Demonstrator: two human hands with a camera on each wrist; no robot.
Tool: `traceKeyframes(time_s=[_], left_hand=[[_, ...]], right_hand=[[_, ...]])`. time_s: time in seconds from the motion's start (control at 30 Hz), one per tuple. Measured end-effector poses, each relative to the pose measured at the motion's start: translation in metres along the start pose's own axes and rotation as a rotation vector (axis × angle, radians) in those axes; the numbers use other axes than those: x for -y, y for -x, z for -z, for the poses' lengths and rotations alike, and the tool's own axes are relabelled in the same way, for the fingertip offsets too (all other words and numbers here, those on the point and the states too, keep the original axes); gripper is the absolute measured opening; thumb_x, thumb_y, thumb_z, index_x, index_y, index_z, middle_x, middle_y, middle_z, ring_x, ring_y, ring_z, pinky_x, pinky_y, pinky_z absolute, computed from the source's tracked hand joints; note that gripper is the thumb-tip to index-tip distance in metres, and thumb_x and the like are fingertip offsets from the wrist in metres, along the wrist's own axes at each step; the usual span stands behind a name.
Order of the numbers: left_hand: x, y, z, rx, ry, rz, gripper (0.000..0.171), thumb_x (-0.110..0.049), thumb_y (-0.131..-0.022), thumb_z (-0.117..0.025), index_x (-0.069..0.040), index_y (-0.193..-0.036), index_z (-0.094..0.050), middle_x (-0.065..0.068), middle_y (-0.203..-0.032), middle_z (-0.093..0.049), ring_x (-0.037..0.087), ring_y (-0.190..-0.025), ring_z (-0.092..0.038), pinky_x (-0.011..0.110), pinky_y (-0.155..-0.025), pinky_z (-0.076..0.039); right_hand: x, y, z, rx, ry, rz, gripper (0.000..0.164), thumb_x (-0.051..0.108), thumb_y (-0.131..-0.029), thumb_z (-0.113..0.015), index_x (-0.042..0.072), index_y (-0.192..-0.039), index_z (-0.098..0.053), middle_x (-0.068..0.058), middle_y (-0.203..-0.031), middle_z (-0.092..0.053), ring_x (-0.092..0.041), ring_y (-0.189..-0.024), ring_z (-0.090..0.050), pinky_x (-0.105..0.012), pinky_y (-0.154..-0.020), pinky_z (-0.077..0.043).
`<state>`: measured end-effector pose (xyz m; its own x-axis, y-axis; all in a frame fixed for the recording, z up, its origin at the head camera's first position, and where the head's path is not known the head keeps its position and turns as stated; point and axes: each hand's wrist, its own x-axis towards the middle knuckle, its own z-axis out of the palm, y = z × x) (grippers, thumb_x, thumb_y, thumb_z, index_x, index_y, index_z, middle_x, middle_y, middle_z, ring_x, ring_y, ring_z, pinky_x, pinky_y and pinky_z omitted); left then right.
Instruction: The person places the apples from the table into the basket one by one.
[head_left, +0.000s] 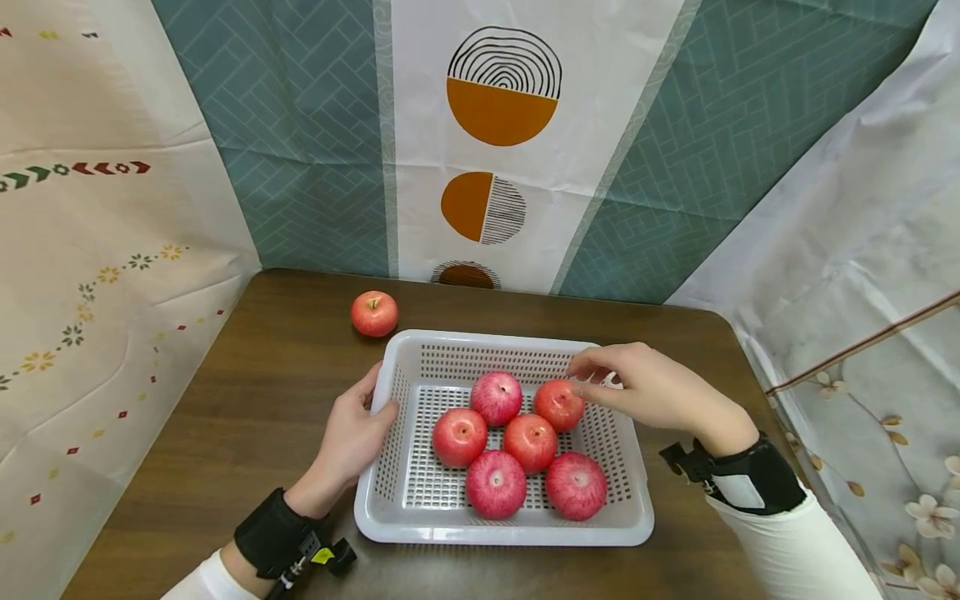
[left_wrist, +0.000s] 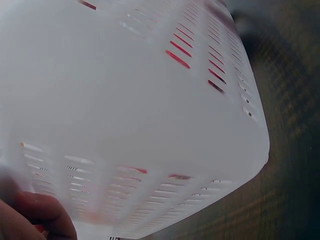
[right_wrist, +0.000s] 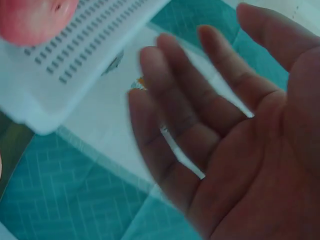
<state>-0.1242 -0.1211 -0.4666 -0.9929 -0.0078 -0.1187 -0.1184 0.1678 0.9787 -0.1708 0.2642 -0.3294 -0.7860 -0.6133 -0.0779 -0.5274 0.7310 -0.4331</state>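
Note:
A white perforated plastic basket (head_left: 420,533) holds several red apples (head_left: 460,437), some plain red and some streaked pink. My left hand (head_left: 352,433) grips the basket's left rim, thumb over the edge. In the left wrist view the basket's outer wall (left_wrist: 125,110) fills most of the picture, with the curled fingers (left_wrist: 42,215) at lower left. Over the basket's back right part hovers my right hand (head_left: 645,387), its thumb overlapping the rear right apple (head_left: 558,405) in the head view. The right wrist view shows this hand's fingers spread, with nothing held.
Another red apple (head_left: 374,313) lies on the brown wooden table (head_left: 300,358), outside the basket near its back left corner. Patterned cloth (head_left: 315,150) hangs behind the table, and more cloth hangs at both sides.

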Motion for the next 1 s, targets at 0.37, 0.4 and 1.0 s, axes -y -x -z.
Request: traceKeyframes(time_s=[0.37, 0.4, 1.0], left_hand=[[-0.001, 0.0, 0.0, 0.007, -0.004, 0.0, 0.069, -0.006, -0.105, -0.059, -0.006, -0.168, -0.031, 0.021, -0.161, -0.047, 0.041, -0.132, -0.059, 0.062, -0.096, -0.054], [-0.001, 0.0, 0.0, 0.007, -0.005, -0.001, 0.069, -0.006, -0.105, -0.059, -0.006, -0.168, -0.031, 0.021, -0.162, -0.047, 0.04, -0.133, -0.059, 0.062, -0.097, -0.054], [-0.001, -0.001, 0.0, -0.01, -0.026, 0.009, 0.068, -0.007, -0.105, -0.06, -0.008, -0.168, -0.033, 0.022, -0.158, -0.051, 0.04, -0.129, -0.061, 0.06, -0.094, -0.057]], right_hand=[[-0.043, 0.027, 0.023, 0.108, 0.056, -0.314, 0.024, 0.041, -0.102, -0.071, 0.017, -0.107, -0.072, 0.004, -0.098, -0.071, -0.017, -0.088, -0.064, -0.036, -0.072, -0.051], [-0.048, 0.028, 0.024, 0.122, 0.067, -0.339, 0.026, 0.041, -0.102, -0.07, 0.016, -0.108, -0.072, 0.003, -0.097, -0.07, -0.018, -0.088, -0.063, -0.037, -0.072, -0.05], [-0.116, 0.012, 0.004, 0.007, 0.131, -0.499, 0.052, 0.043, -0.104, -0.061, 0.003, -0.138, -0.064, -0.026, -0.134, -0.068, -0.047, -0.121, -0.063, -0.067, -0.094, -0.05]])
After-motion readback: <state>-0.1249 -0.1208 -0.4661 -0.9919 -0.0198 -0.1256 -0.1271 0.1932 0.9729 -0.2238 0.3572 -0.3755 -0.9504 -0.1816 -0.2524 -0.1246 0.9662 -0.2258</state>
